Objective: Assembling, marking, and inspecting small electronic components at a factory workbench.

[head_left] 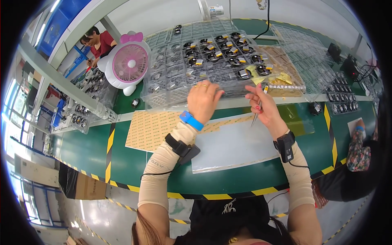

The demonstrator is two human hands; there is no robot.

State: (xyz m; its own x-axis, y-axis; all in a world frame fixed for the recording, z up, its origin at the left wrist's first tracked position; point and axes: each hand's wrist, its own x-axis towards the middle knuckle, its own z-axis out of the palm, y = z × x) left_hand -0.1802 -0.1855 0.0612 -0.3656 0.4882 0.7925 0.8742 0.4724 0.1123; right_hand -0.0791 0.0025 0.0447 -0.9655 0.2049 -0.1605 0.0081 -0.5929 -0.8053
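Observation:
My left hand (203,100) is over the front edge of a stack of clear plastic trays (163,98), back of the hand up. Its fingers bend away over the edge with their tips hidden; the thumb stands apart. In my right hand (267,110) is a pair of metal tweezers (255,119), slanting down toward a translucent white sheet (232,149) on the bench. The top tray holds several round black parts (213,56), with small silver-and-yellow pieces (218,53) on them. Yellow film scraps (284,77) lie on a tan block (292,90) beside the trays.
A patterned tan sheet (149,130) and a yellow-green film (300,122) lie on the green bench (183,181). A white-and-pink fan (130,63) stands left of the trays. More trays (343,94) are at right. A co-worker (102,45) sits far left; another person's sleeve (359,155) shows right.

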